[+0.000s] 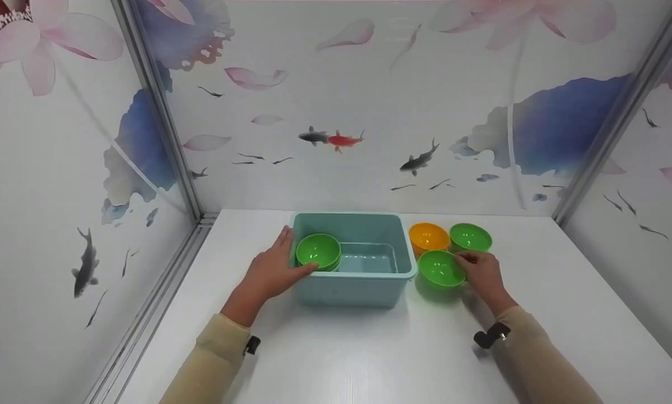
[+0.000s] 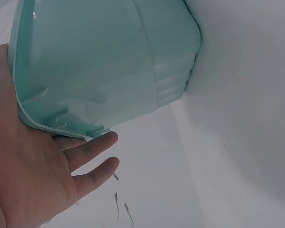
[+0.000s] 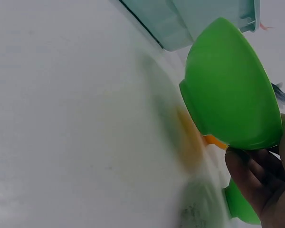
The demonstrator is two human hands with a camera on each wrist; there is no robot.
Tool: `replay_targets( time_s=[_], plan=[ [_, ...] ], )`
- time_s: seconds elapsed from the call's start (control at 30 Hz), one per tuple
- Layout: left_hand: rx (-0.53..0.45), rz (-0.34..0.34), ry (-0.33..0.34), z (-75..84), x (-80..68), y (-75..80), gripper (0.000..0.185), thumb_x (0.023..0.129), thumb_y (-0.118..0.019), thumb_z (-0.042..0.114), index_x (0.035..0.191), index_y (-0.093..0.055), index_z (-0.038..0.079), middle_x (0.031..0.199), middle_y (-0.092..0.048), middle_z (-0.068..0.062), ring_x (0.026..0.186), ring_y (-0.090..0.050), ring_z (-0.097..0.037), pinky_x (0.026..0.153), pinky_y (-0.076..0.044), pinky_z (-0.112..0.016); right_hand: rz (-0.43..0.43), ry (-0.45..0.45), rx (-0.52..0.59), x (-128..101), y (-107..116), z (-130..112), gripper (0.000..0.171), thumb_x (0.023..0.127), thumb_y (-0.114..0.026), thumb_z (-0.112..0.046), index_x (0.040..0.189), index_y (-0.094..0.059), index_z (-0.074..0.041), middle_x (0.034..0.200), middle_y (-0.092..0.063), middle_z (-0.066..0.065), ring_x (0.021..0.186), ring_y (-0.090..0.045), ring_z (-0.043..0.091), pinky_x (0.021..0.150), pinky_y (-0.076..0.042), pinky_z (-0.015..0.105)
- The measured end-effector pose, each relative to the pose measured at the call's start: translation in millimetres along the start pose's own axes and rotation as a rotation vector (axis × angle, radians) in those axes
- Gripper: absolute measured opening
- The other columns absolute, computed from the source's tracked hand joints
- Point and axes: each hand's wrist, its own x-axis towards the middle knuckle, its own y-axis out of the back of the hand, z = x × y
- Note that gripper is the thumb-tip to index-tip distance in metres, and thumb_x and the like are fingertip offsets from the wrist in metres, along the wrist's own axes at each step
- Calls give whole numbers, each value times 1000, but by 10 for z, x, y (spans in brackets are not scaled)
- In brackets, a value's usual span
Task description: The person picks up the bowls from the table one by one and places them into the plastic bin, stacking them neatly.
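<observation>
My right hand (image 1: 484,275) pinches the rim of a green bowl (image 1: 441,270) at its right side. That bowl is tilted and held above the table, close to the tub's right wall; the right wrist view shows its underside. My left hand (image 1: 271,269) rests at the left front corner of a light teal plastic tub (image 1: 347,292). Its thumb lies over the front rim and its extended fingers lie along the left side. Inside the tub, at the left, sits a small stack of green bowls (image 1: 318,251); how many is hidden.
An orange bowl (image 1: 427,238) stands just right of the tub, with another green bowl (image 1: 470,237) beside it, both behind the held bowl. The white table (image 1: 336,359) meets printed panels at the back and sides. A metal frame rail (image 1: 161,118) edges the left.
</observation>
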Motion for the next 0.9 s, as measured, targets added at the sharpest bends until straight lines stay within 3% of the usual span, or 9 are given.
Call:
replay_targets(
  time_s=[0.37, 0.6, 0.9],
  plan=[
    [16, 8, -13, 10, 13, 28, 120, 96, -58, 84, 177, -17, 5, 185, -15, -13, 158, -43, -45, 123, -37, -68, 30, 37, -20, 34, 147, -224, 32, 110, -73, -22, 123, -80, 6, 110, -79, 18, 89, -65, 17, 71, -54, 19],
    [15, 9, -9, 17, 17, 47, 127, 93, -53, 91, 177, -14, 5, 185, -15, -15, 158, -41, -46, 123, -37, -69, 11, 87, -10, 87, 227, -426, 30, 109, -73, -19, 123, -80, 7, 115, -79, 22, 96, -68, 15, 77, -56, 15],
    [7, 5, -6, 6, -7, 16, 126, 93, -53, 91, 178, -14, 6, 185, -15, -14, 159, -39, -47, 124, -35, -71, -4, 113, 38, 79, 291, -679, 30, 109, -74, -19, 122, -80, 7, 112, -78, 21, 92, -68, 14, 76, -57, 16]
  ],
)
